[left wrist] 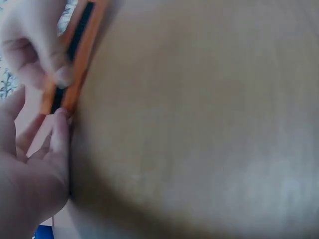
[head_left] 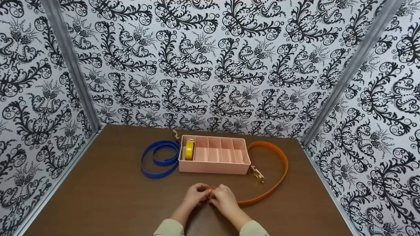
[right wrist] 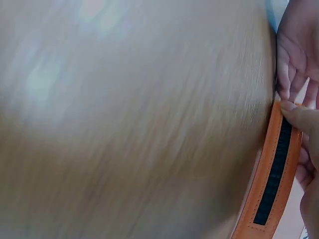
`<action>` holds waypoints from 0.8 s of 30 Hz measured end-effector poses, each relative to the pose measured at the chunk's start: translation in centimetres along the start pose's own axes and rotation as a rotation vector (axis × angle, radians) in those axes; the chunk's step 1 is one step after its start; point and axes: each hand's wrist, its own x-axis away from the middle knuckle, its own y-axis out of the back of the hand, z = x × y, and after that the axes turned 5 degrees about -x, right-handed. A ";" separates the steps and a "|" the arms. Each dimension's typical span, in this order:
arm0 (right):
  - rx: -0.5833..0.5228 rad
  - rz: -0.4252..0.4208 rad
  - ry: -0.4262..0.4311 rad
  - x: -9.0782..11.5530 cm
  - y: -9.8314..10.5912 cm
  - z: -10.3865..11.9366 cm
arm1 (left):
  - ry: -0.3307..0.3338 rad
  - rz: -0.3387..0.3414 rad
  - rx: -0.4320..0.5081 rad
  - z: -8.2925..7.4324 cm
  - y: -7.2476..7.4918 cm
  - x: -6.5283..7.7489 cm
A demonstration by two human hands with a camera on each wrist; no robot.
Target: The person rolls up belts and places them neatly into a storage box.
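Note:
Both hands meet in front of the pink box in the head view, at the end of an orange strap (head_left: 284,157). My right hand (head_left: 225,200) pinches the strap near that end, thumb on the face with the black strip (right wrist: 276,174). At the very tip, the fingers of my left hand (head_left: 196,196) hold the edge, as the left wrist view shows. From the hands the strap loops out right and back toward the box. A gold clasp (head_left: 257,174) lies by the box's right front corner.
The pink divided box (head_left: 215,167) stands mid-table. A coiled yellow strap (head_left: 189,151) sits in its leftmost compartment. Left of the box lies a loosely coiled blue strap (head_left: 143,162), with another gold clasp (head_left: 176,134) near the box's back left corner. Patterned walls (head_left: 197,82) enclose the table.

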 end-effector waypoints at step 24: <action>0.244 0.123 0.705 1.3 3.0 -4.6 | -0.146 0.013 -0.206 0.3 -0.6 -0.3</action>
